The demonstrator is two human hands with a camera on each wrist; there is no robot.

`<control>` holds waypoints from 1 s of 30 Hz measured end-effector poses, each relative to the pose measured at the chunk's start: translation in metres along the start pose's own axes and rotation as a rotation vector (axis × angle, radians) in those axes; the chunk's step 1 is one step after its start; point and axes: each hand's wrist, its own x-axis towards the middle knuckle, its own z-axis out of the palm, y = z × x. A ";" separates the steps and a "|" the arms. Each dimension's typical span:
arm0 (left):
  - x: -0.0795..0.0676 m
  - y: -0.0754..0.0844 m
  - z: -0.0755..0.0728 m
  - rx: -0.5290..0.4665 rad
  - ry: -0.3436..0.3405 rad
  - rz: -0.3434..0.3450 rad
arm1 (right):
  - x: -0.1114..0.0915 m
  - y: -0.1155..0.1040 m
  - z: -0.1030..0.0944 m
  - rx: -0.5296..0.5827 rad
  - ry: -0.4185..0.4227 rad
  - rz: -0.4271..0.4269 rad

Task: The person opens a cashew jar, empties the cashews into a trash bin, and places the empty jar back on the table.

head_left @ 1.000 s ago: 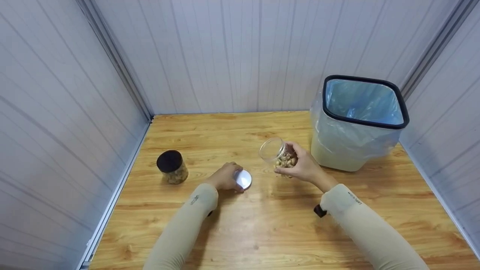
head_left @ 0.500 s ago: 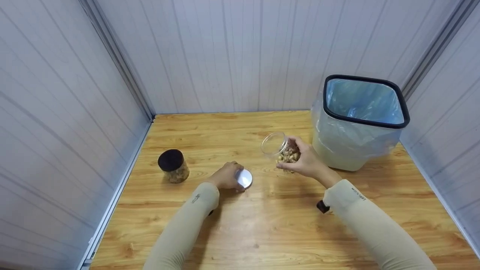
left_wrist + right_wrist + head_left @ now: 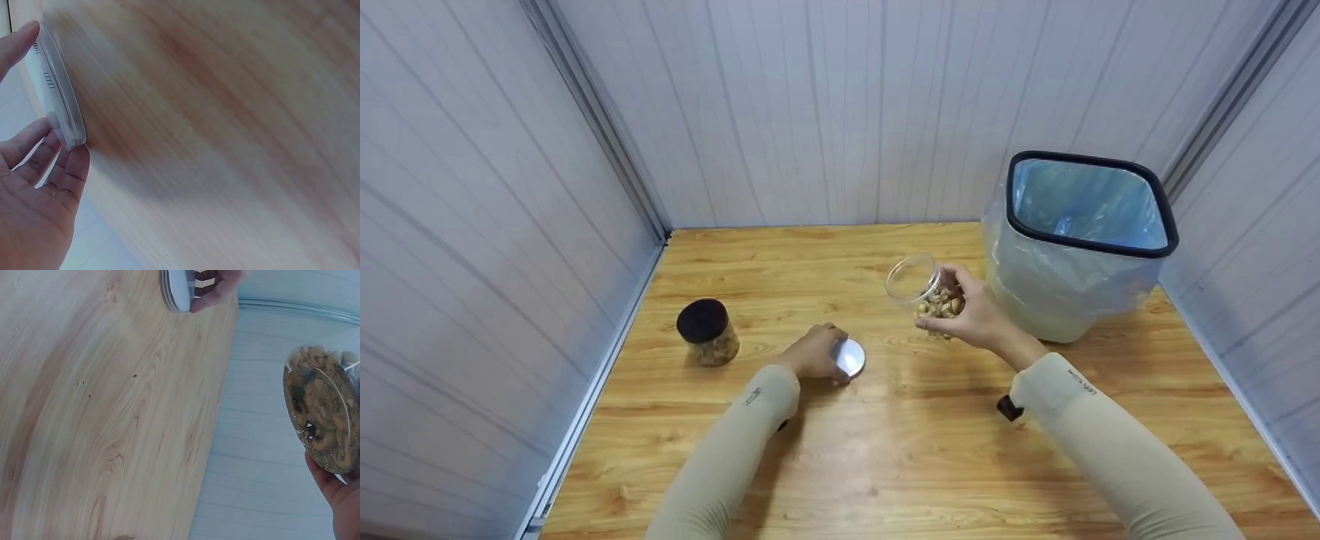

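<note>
In the head view my left hand [image 3: 814, 354] pinches a round white lid [image 3: 851, 358] by its rim, low over the wooden table, left of centre. The left wrist view shows thumb and fingertips on opposite sides of the lid [image 3: 59, 90], with its edge toward the wood. My right hand [image 3: 981, 319] grips a clear, lidless jar [image 3: 916, 289] partly filled with pale nuts [image 3: 943, 303]. This jar is tilted with its mouth toward the back left, above the table. From the right wrist camera, nuts show through the bottom of the jar [image 3: 320, 408].
A second jar [image 3: 709, 334] with a black lid stands to the left, its contents brownish. At the back right is a bin [image 3: 1046, 285] with a black rim and a plastic liner. White panel walls [image 3: 840, 112] enclose the table [image 3: 877, 465] at the back and sides.
My right hand has raised the jar of nuts a little, toward the back and slightly right. The left hand and the lid have hardly moved.
</note>
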 end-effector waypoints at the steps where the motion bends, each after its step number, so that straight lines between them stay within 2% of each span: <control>1: 0.000 0.000 0.000 -0.001 0.001 0.002 | 0.000 -0.001 0.000 0.002 -0.001 0.001; 8: -0.001 -0.001 -0.001 -0.005 -0.006 -0.001 | 0.002 -0.003 -0.004 -0.005 0.006 -0.017; 18: -0.002 0.001 -0.004 0.024 -0.022 -0.001 | 0.005 -0.008 -0.009 -0.014 -0.010 0.004; 23: 0.000 0.000 -0.004 0.027 -0.014 -0.010 | 0.008 -0.013 -0.012 0.017 -0.020 0.033; 30: 0.000 0.001 -0.001 0.038 -0.020 0.003 | 0.006 -0.014 -0.015 0.060 0.005 0.007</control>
